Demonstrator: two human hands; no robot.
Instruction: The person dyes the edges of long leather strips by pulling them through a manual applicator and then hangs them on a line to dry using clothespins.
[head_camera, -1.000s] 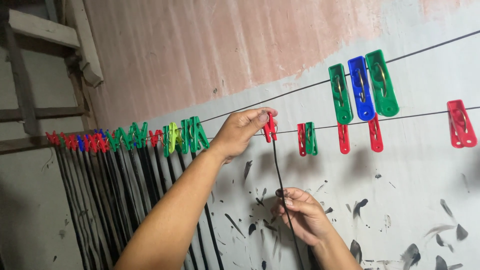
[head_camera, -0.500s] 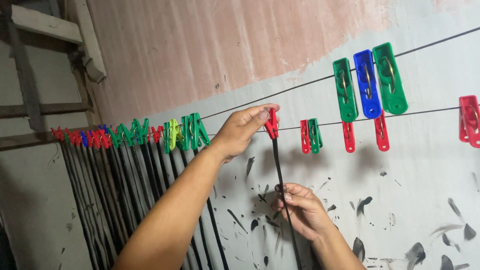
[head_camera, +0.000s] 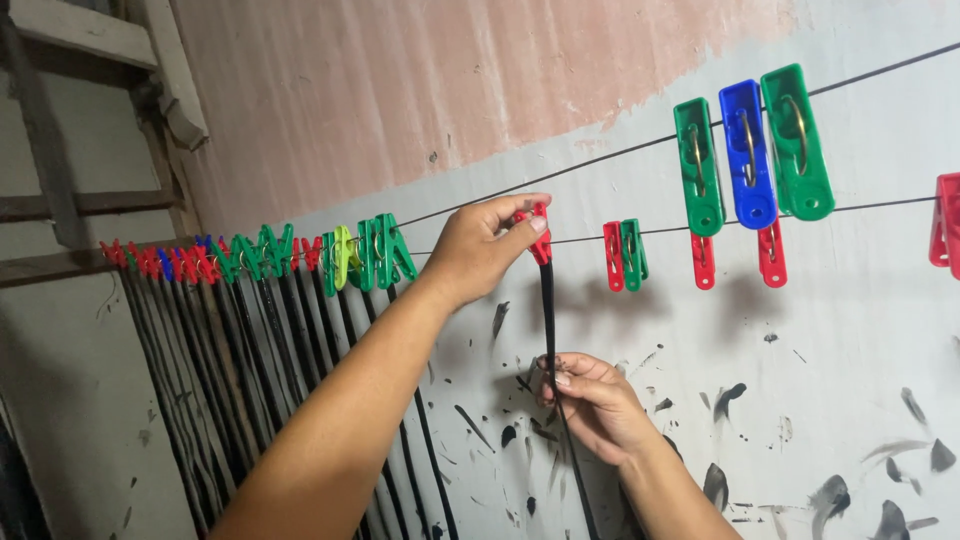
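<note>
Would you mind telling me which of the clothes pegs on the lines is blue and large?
It is the big blue peg on the upper line, clipped between two large green pegs. The small blue peg far left sits among the crowded small ones.

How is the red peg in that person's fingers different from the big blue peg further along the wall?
The red peg, pinched by the left hand, grips a black strip on the lower line; the blue peg hangs untouched on the upper line, gripping nothing. The blue one looks larger. Both are plastic pegs on lines along the wall.
</note>
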